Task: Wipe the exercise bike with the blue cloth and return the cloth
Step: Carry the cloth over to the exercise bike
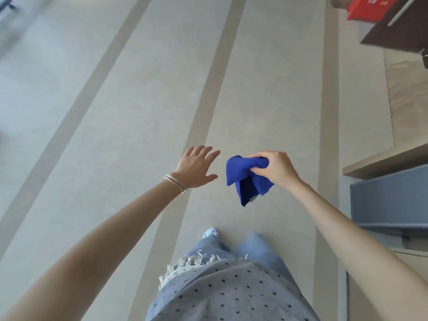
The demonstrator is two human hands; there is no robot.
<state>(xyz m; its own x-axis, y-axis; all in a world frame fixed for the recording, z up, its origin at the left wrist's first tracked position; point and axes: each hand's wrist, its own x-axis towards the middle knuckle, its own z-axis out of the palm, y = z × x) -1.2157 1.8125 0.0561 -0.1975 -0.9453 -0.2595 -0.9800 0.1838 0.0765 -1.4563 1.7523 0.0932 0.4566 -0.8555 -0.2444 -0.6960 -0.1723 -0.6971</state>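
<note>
The person has bare forearms. On the left wrist there are thin silver bangles. The top is grey-blue with small dark hearts and a white fringe. The jeans are light blue.

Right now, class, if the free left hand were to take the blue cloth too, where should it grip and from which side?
Probably the rounded bunched lobe of the blue cloth, from the left: it faces the open left hand, while the right hand covers the right.

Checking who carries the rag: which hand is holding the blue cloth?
The right hand grips the bunched blue cloth; the left hand, with bracelets at its wrist, is open and empty.
</note>
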